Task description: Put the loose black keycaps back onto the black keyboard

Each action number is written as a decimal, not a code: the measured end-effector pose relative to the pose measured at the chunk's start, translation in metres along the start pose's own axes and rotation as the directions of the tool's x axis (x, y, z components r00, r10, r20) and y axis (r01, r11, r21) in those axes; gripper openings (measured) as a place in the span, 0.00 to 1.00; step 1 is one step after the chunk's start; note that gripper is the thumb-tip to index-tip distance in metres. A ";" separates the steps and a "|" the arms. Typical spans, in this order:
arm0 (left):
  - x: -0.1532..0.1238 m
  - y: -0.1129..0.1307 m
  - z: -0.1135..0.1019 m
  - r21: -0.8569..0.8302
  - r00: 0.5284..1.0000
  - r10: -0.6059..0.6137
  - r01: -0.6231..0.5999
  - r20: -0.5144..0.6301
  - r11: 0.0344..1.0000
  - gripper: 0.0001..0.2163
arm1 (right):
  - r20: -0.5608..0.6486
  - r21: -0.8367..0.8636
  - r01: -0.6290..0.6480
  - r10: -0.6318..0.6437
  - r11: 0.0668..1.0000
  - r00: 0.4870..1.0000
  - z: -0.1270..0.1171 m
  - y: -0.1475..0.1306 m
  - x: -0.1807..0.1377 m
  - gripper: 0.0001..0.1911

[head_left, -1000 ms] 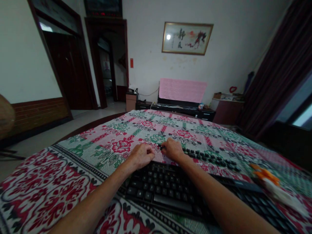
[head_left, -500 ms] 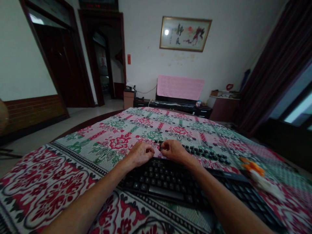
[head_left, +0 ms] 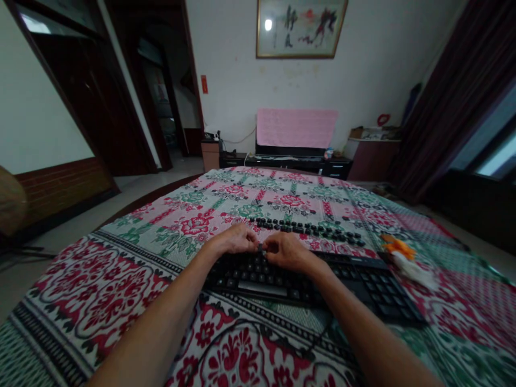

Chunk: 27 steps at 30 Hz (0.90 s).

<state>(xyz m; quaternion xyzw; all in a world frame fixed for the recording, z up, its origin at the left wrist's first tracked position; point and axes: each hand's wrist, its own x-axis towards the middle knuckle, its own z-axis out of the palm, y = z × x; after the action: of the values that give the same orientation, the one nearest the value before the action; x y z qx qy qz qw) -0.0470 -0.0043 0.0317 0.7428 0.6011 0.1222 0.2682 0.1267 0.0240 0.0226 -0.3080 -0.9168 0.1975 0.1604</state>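
Note:
A black computer keyboard (head_left: 262,287) lies on the patterned cloth in front of me. At its far edge, left of centre, my left hand (head_left: 238,238) is closed, fingertips pinched; what they hold, if anything, is hidden. Close beside it, my right hand (head_left: 285,249) is curled with thumb and forefinger together. A small dark keycap (head_left: 260,248) shows between the two hands, at the right fingertips. Beyond the keyboard, loose black keycaps (head_left: 296,229) lie in rows on the cloth. My right forearm hides part of the keyboard's middle.
To the right of the keyboard lies an orange and white object (head_left: 399,248). The floral cloth (head_left: 193,226) covers the table, and a thin dark cable runs across it near me. Against the far wall stands a low cabinet (head_left: 336,167) beside a pink cloth cover (head_left: 296,128).
Both hands have come from just beyond the keyboard, by the end of the keycap rows, to over its far edge. The rows are now more fully visible. The view has tilted down.

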 end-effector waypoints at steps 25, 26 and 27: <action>-0.001 -0.006 0.013 0.167 0.983 0.176 -0.166 -0.047 0.972 0.11 | 0.026 0.143 0.050 -0.054 0.989 0.998 0.005 0.020 0.004 0.12; -0.002 -0.003 0.012 0.207 0.980 0.191 -0.177 -0.050 0.962 0.11 | 0.017 0.136 0.053 -0.056 0.989 0.998 0.005 0.020 0.003 0.12; -0.003 0.000 0.011 0.253 0.977 0.208 -0.189 -0.052 0.949 0.11 | 0.011 0.130 0.053 -0.055 0.990 0.998 0.006 0.020 0.003 0.12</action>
<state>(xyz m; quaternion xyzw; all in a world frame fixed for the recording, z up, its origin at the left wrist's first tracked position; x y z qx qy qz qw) -0.0422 -0.0099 0.0225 0.8218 0.5439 0.1018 0.1362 0.1321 0.0389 0.0090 -0.2706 -0.9111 0.2544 0.1789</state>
